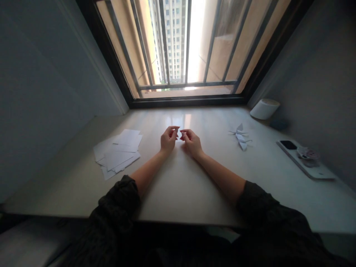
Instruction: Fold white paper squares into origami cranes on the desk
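Observation:
My left hand [168,139] and my right hand [191,141] rest close together on the pale table [178,185], fingers curled inward towards each other. Between the fingertips sits a small whitish piece, likely folded paper [180,134], too small to make out well. Both hands look pinched on it. A loose stack of white paper sheets [118,152] lies to the left of my left hand. Folded white paper figures [240,137], shaped like cranes, lie to the right of my right hand.
A white cylinder-shaped object [264,108] sits at the back right by the window [186,48]. A white tablet-like slab [306,160] with a dark phone and small items on it lies at the far right. Grey walls close in on both sides.

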{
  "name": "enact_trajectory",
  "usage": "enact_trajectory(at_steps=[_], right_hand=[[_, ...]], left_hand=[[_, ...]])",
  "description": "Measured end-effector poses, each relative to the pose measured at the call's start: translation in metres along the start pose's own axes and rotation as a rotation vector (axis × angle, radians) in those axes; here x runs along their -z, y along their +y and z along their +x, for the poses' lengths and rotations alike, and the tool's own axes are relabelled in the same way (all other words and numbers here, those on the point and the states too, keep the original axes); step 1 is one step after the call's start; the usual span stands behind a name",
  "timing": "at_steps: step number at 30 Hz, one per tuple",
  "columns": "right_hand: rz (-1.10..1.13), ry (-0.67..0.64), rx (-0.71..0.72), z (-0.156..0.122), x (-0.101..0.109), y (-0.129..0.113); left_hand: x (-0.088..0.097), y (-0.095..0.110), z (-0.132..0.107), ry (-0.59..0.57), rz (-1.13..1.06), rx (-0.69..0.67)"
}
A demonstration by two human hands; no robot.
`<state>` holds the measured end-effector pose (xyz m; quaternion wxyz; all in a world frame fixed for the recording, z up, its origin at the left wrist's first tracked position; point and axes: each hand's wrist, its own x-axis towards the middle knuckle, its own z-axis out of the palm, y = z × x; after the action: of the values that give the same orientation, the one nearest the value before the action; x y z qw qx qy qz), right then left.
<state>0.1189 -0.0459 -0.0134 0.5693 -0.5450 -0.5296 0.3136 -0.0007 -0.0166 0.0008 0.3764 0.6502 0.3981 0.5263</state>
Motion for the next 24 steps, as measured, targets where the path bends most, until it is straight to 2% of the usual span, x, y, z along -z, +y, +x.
enact_trajectory(at_steps=[3,6,8,10,12,14,17,20,24], right_hand=[[-0.017,-0.074,0.006,-0.003,0.005,0.002],[-0.033,-0.055,-0.001,-0.004,0.007,0.001],[-0.047,-0.069,-0.002,-0.004,0.007,0.001],[-0.057,-0.086,0.000,-0.004,0.006,0.001],[-0.068,-0.097,0.006,-0.005,0.006,0.001],[-0.083,-0.102,0.013,-0.006,0.005,0.001],[-0.091,-0.104,0.021,-0.006,0.006,0.001],[-0.087,-0.105,0.031,-0.007,0.006,0.000],[-0.089,-0.090,0.040,-0.008,0.005,-0.002]], left_hand=[[0.002,0.008,0.001,-0.031,0.124,-0.017],[0.023,0.019,0.013,-0.090,0.349,-0.012],[0.051,0.024,0.023,-0.094,0.606,0.042],[0.087,0.024,0.029,-0.100,0.913,0.170],[0.121,0.018,0.028,0.002,1.151,0.369],[0.147,0.009,0.022,0.121,1.261,0.532],[0.167,-0.003,0.015,0.116,1.188,0.558],[0.174,-0.008,0.015,0.243,1.003,0.446],[0.176,-0.002,0.019,0.362,0.861,0.417]])
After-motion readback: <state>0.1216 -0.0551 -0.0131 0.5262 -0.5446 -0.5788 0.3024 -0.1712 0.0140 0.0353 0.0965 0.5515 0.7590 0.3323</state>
